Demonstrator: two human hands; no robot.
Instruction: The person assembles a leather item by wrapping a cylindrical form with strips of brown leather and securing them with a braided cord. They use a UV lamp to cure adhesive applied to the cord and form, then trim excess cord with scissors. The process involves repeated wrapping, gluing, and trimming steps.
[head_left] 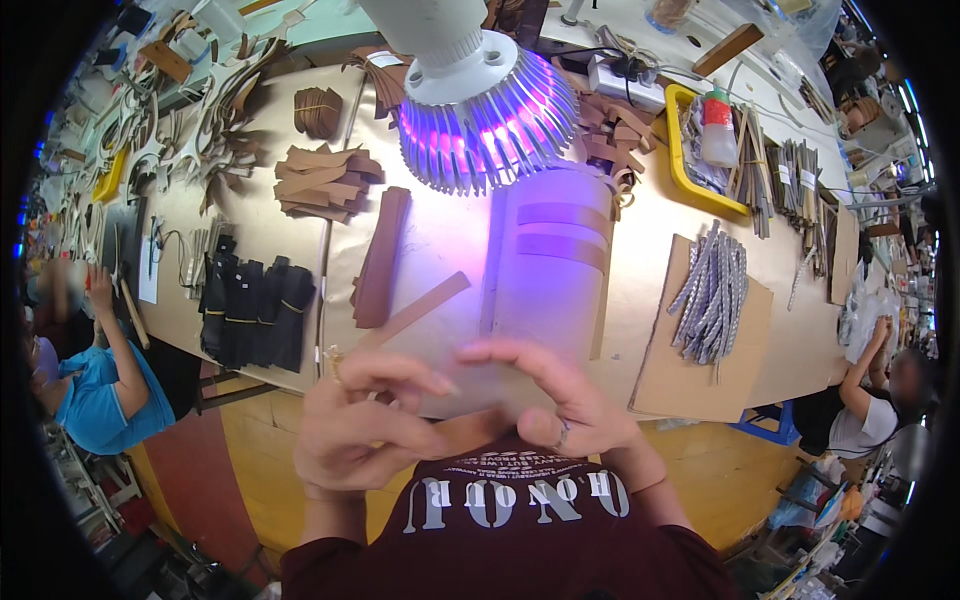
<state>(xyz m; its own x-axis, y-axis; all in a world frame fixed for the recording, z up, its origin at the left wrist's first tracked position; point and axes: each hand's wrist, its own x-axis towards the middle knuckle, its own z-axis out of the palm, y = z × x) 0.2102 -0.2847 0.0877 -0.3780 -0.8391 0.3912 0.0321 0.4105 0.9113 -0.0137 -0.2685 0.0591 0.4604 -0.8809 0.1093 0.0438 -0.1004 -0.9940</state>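
My left hand [355, 420] and my right hand [555, 400] meet at the near edge of the table, close to my chest. Both pinch a narrow brown leather strap [412, 313] that runs diagonally up and to the right from my left fingers. My right fingers curl over the near end of a pale card sheet [545, 270] lying under the lamp, which carries two brown strips [560, 232]. A stack of dark brown leather strips [380, 258] lies just beyond my left hand.
A finned lamp [480, 100] hangs low over the table, casting violet light. Black strap bundles [255, 310] sit left, brown cut pieces [325, 180] behind them, grey braided straps [712, 290] on cardboard right, a yellow tray [678, 160] beyond. Seated persons work at left [95, 380] and right [865, 400].
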